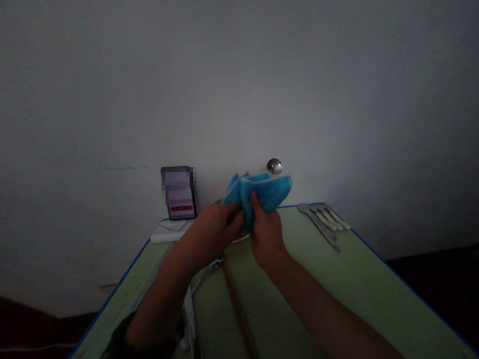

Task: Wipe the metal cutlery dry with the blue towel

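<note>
Table below, blue cloth held near its far edge, fingers of left hand and right hand clamped on it; should they slacken, I fear the shiny spoon showing just above could drop.

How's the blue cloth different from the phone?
The cloth is blue and bunched in folds; the phone is flat and dark-edged. The left hand and right hand hold the cloth; the phone stands up, untouched. Both are in front of the wall.
</note>
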`<state>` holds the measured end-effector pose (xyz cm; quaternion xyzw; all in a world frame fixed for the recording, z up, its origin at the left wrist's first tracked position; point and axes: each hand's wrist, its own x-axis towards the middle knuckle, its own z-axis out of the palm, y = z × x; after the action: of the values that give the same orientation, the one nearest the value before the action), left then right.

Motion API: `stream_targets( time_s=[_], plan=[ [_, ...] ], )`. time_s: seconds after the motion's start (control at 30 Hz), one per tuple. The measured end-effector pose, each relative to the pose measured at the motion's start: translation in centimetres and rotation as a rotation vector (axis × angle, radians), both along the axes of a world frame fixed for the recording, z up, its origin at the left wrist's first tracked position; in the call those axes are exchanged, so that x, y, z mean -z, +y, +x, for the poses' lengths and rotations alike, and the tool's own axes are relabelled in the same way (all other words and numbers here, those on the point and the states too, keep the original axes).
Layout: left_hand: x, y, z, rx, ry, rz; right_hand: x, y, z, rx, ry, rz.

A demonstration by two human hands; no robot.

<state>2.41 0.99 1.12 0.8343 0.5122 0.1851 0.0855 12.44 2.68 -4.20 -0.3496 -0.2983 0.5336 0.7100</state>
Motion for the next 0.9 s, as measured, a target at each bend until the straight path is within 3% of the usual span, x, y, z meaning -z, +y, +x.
stream_targets(
  time_s=[0.2,0.4,0.6,0.73,0.9],
  plan=[
    [-0.3,-0.4,0.2,0.062,-0.014,-0.036,-0.4,0.7,0.7,0.039,0.137,-0.066],
    [-0.6,-1.1,0.0,0.172,-0.016,-0.06,-1.4,2.0,2.9,0.137,0.248,-0.009],
    [-1.1,-1.6,-1.2,0.282,-0.052,-0.324,-2.1,3.1,5.2,0.163,0.291,-0.005],
    [-0.8,-1.5,-1.4,0.203,-0.098,-0.303,-1.8,2.9,4.7,0.228,0.141,0.13],
    [-0.6,-1.4,-1.3,0.133,-0.127,-0.251,-1.7,2.3,5.1,0.321,-0.32,0.323]
  ],
)
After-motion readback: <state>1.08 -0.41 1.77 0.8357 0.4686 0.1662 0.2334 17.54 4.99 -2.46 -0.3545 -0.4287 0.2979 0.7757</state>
